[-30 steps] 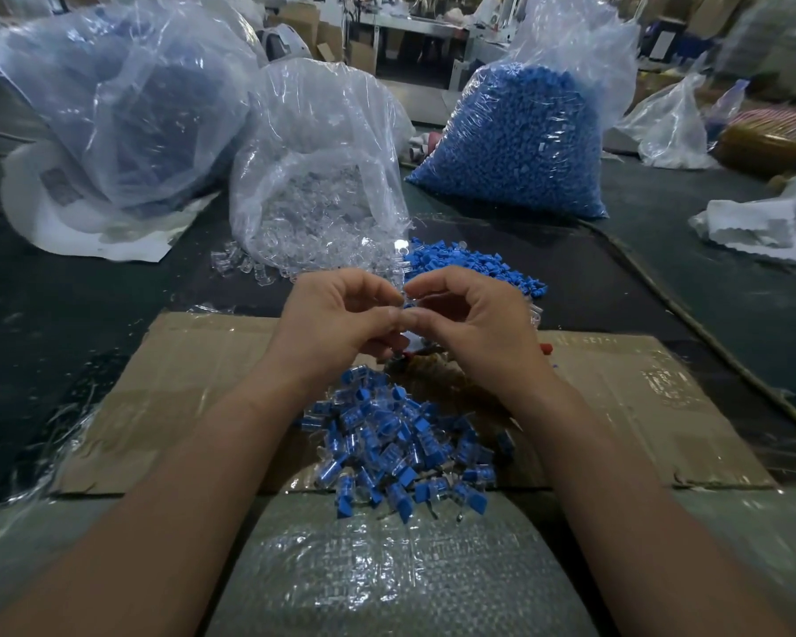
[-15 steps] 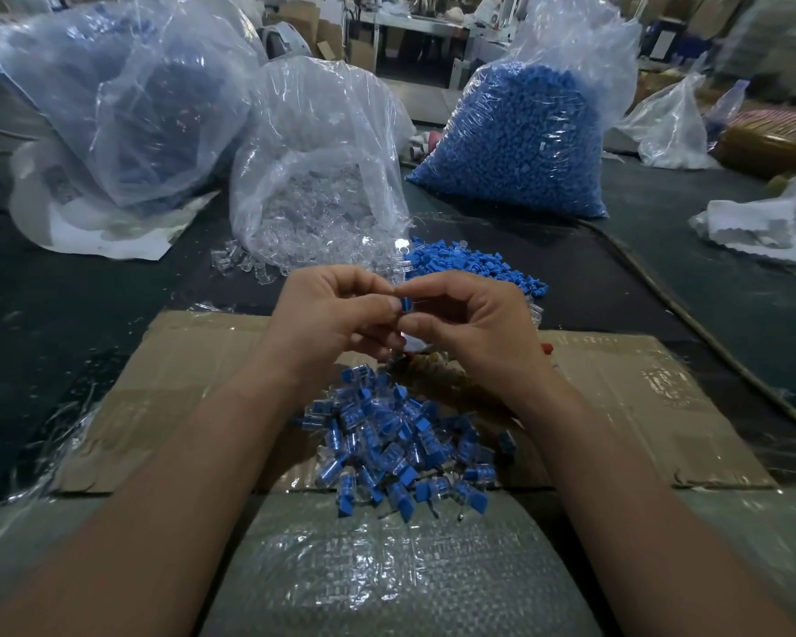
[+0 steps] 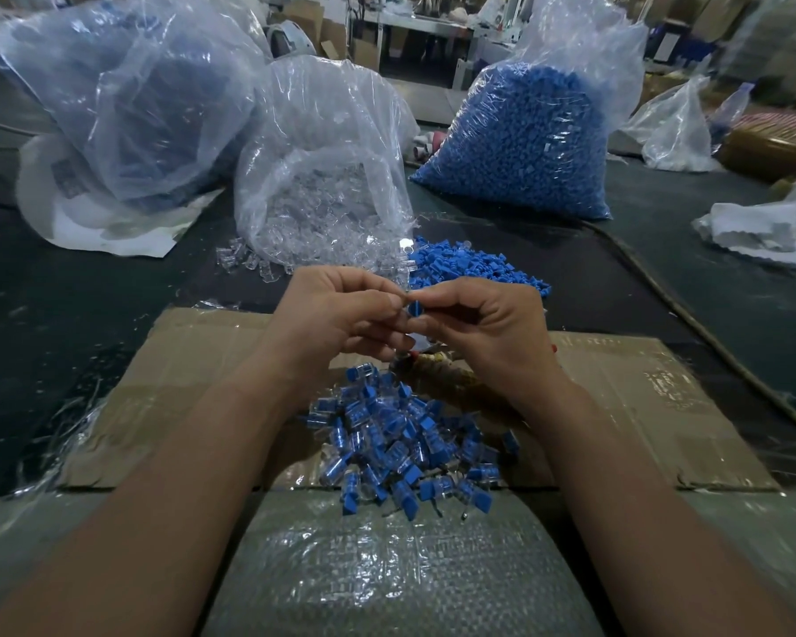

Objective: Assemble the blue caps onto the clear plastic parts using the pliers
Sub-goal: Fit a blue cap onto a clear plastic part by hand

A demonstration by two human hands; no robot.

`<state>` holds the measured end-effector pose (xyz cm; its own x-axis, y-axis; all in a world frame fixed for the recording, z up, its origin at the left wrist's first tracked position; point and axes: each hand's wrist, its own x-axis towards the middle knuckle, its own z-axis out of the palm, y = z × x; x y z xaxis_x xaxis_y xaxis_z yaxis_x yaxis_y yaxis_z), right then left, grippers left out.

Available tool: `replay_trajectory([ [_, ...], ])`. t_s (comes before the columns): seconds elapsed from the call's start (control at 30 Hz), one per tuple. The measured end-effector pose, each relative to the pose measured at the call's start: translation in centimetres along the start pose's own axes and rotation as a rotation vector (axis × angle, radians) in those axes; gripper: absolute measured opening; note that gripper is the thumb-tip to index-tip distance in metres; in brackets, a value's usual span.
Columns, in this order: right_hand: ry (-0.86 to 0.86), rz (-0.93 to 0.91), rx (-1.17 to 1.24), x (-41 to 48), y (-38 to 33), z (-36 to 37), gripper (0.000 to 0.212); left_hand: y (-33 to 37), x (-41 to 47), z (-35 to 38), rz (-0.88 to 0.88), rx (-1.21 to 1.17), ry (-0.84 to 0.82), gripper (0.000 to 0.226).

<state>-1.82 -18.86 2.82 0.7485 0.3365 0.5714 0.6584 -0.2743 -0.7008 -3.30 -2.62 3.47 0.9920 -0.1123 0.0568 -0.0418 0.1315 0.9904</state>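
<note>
Progress: mid-batch. A good pile of finished pieces (image 3: 400, 439), clear bodies with blue caps on, sits on the cardboard (image 3: 639, 406) just below the hands. Plenty is left: a loose heap of caps (image 3: 474, 264) lies on the desk (image 3: 88, 314) beyond the hands, beside the open bag of clear parts (image 3: 322, 209). The big bag of blue caps (image 3: 520, 144) behind is near full.

Current piece: one blue cap (image 3: 414, 309) is held in the air above the cardboard, between the two hands. The left hand (image 3: 341, 314) has its grip pinched on one side of it and the right hand (image 3: 488, 324) has its grip pinched on the other, the rest of the fingers curled. The clear body it goes on is mostly hidden by fingertips, so I can't tell if the cap is seated.

Pliers: not in either hand. The brownish object with a red bit (image 3: 437, 360) under the hands may be them, but the view is too poor to be sure. The press step for this piece looks not done.

Versus a second ago: the fingertips were closed together then, with no blue showing. Half a second ago the cap appeared between them, and now more of it is exposed. The finished pile and the bags are unchanged.
</note>
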Motion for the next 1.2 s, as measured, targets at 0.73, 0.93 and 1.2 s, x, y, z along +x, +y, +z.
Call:
replay_trajectory([
  [0.73,-0.073,-0.018,-0.114,0.1,-0.6,-0.4,0.032,0.1,-0.1,0.2,0.026,0.068,0.001,0.018],
  [0.93,-0.084,0.369,-0.305,0.6,0.7,-3.9,0.026,0.0,0.0,-0.1,0.028,0.016,0.065,0.014],
  [1.2,-0.641,0.752,-0.498,0.3,1.0,-5.2,0.074,0.0,0.2,-0.3,0.022,-0.004,0.101,0.01],
])
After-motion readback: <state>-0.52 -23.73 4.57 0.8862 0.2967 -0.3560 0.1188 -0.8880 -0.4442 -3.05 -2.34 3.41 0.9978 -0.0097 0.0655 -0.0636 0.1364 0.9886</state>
